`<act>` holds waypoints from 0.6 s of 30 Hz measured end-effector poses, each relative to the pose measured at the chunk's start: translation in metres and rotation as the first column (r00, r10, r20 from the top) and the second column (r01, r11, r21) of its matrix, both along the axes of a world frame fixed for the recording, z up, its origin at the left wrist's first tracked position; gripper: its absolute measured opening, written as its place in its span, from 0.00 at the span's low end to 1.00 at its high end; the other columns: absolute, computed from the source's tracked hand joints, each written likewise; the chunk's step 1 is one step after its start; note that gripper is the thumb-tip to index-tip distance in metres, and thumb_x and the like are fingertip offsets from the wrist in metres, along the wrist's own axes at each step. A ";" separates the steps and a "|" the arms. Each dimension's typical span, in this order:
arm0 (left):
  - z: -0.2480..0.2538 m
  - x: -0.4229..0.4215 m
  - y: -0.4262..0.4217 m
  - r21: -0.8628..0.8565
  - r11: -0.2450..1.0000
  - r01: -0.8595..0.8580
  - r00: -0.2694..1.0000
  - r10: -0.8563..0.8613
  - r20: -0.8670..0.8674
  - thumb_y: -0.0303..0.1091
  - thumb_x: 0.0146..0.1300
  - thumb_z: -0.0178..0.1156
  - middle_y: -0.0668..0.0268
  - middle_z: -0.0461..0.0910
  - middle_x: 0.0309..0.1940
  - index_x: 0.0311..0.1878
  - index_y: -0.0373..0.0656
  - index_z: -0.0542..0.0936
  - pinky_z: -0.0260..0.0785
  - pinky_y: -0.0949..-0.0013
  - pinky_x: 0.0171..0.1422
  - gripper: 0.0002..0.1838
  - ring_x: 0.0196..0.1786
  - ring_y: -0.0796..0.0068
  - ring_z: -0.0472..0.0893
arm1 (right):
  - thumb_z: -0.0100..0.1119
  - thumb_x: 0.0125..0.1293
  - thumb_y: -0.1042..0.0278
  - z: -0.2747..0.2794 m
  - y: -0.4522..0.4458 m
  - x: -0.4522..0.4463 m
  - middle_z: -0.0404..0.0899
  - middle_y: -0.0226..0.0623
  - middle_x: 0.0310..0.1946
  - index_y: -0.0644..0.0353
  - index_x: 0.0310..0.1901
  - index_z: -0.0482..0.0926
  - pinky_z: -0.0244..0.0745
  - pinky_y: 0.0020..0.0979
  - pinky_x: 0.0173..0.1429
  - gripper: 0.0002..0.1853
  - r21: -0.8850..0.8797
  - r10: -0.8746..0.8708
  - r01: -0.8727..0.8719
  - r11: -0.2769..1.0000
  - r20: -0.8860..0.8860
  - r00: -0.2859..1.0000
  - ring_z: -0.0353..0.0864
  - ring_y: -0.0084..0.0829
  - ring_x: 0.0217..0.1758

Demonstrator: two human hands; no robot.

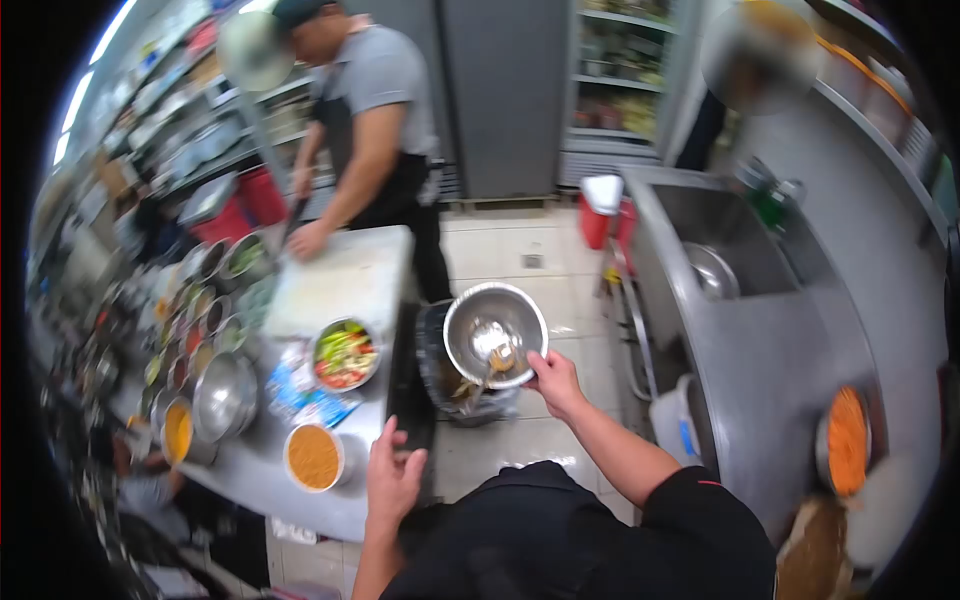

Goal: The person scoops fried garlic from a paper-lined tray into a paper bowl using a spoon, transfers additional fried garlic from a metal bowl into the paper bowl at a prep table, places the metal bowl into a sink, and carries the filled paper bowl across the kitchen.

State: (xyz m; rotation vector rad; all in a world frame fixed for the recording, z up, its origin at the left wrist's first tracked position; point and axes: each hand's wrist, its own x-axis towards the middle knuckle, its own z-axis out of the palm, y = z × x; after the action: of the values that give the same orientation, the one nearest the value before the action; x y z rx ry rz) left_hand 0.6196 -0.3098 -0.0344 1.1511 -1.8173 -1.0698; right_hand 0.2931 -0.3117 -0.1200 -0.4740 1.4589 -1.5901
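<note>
My right hand (555, 383) grips the rim of a shiny metal mixing bowl (480, 318), thumb at the edge. Some brown residue (503, 358) shows at the near side of its inside; I cannot make out what it is. Under and beside the bowl stands a bin with a dark liner (430, 345), partly hidden. My left hand (395, 475) holds nothing, fingers apart, by the steel table's edge. Nearest to it is a white tub of orange-brown powder (314, 458). Behind that tub stands a bowl of chopped vegetables (345, 355), red, green and pale.
Across the table a co-worker (375, 110) rests a hand on a white cutting board (340, 280). Several ingredient containers and a metal bowl (225, 397) crowd the left side. To the right is a steel sink counter (770, 370) with a bowl of orange food (846, 440).
</note>
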 end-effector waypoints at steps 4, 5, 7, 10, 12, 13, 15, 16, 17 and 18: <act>-0.067 -0.004 0.018 0.270 0.963 -0.009 0.979 -0.047 0.198 0.29 0.61 0.67 0.56 0.75 0.50 0.73 0.40 0.64 0.76 0.71 0.40 0.37 0.32 0.75 0.81 | 0.61 0.72 0.61 0.026 0.023 -0.114 0.80 0.38 0.32 0.65 0.38 0.76 0.86 0.34 0.39 0.14 -0.095 -0.335 0.338 0.936 0.039 0.941 0.82 0.29 0.30; -0.085 -0.004 0.020 0.316 0.949 -0.011 0.973 -0.063 0.223 0.30 0.61 0.67 0.57 0.76 0.50 0.73 0.40 0.65 0.76 0.72 0.40 0.37 0.32 0.75 0.80 | 0.60 0.72 0.61 0.033 0.029 -0.145 0.80 0.37 0.33 0.64 0.37 0.75 0.84 0.32 0.37 0.13 -0.110 -0.410 0.407 0.907 0.003 0.912 0.81 0.27 0.30; -0.097 -0.014 0.019 0.377 0.926 -0.028 0.948 -0.095 0.303 0.35 0.61 0.67 0.57 0.78 0.46 0.72 0.40 0.66 0.76 0.69 0.43 0.36 0.34 0.71 0.81 | 0.60 0.72 0.62 0.049 0.040 -0.210 0.80 0.37 0.34 0.63 0.39 0.75 0.80 0.30 0.32 0.12 -0.183 -0.555 0.550 0.815 0.024 0.831 0.80 0.27 0.29; -0.107 -0.051 0.003 0.393 0.919 -0.037 0.876 -0.159 0.455 0.39 0.61 0.67 0.55 0.81 0.45 0.70 0.40 0.68 0.75 0.62 0.50 0.35 0.40 0.62 0.82 | 0.58 0.73 0.63 0.059 0.052 -0.314 0.81 0.38 0.37 0.65 0.43 0.75 0.83 0.31 0.36 0.11 -0.271 -0.700 0.690 0.671 0.074 0.710 0.82 0.28 0.31; -0.110 -0.090 -0.012 0.350 0.937 0.021 0.806 -0.223 0.548 0.39 0.60 0.68 0.54 0.81 0.45 0.70 0.39 0.68 0.75 0.61 0.52 0.35 0.42 0.59 0.82 | 0.58 0.73 0.64 0.054 0.058 -0.388 0.81 0.40 0.39 0.65 0.42 0.75 0.84 0.31 0.38 0.11 -0.299 -0.748 0.724 0.622 0.045 0.662 0.83 0.29 0.33; -0.112 -0.113 -0.019 0.335 0.941 0.053 0.767 -0.253 0.590 0.40 0.60 0.68 0.54 0.81 0.46 0.69 0.39 0.69 0.74 0.60 0.52 0.35 0.43 0.58 0.82 | 0.57 0.73 0.64 0.044 0.057 -0.427 0.80 0.40 0.40 0.66 0.44 0.75 0.84 0.31 0.37 0.11 -0.247 -0.806 0.783 0.571 0.013 0.592 0.83 0.30 0.35; -0.136 -0.154 -0.038 0.393 0.915 0.093 0.693 -0.343 0.635 0.41 0.61 0.67 0.53 0.82 0.46 0.68 0.40 0.70 0.74 0.58 0.54 0.34 0.46 0.55 0.82 | 0.55 0.74 0.66 0.019 0.057 -0.494 0.81 0.40 0.36 0.63 0.45 0.74 0.81 0.28 0.34 0.09 -0.163 -0.842 0.828 0.536 -0.044 0.537 0.82 0.29 0.32; -0.149 -0.169 -0.046 0.426 0.898 0.108 0.648 -0.388 0.655 0.42 0.61 0.67 0.53 0.82 0.46 0.68 0.41 0.70 0.74 0.57 0.55 0.33 0.48 0.53 0.82 | 0.55 0.74 0.65 0.003 0.056 -0.519 0.81 0.41 0.37 0.64 0.46 0.74 0.81 0.28 0.33 0.10 -0.111 -0.856 0.849 0.517 -0.038 0.516 0.83 0.30 0.32; -0.159 -0.184 -0.055 0.460 0.878 0.136 0.583 -0.446 0.679 0.43 0.62 0.66 0.53 0.82 0.46 0.68 0.42 0.71 0.74 0.57 0.56 0.33 0.49 0.53 0.82 | 0.56 0.73 0.65 -0.013 0.055 -0.544 0.81 0.42 0.37 0.66 0.46 0.74 0.81 0.27 0.33 0.11 -0.061 -0.869 0.867 0.495 -0.032 0.494 0.83 0.31 0.32; -0.169 -0.198 -0.062 0.494 0.854 0.160 0.515 -0.499 0.696 0.45 0.62 0.66 0.52 0.83 0.47 0.68 0.43 0.71 0.74 0.57 0.57 0.32 0.51 0.52 0.82 | 0.56 0.73 0.65 -0.029 0.054 -0.568 0.81 0.43 0.38 0.67 0.47 0.74 0.81 0.27 0.32 0.12 -0.012 -0.880 0.880 0.475 -0.028 0.474 0.83 0.32 0.32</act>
State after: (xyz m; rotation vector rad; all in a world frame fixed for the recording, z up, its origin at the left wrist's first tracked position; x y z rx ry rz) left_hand 0.4213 -0.3721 -0.2034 1.7709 -2.7413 -1.2543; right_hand -0.2754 -0.2579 -0.1487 0.3936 1.8689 -2.3726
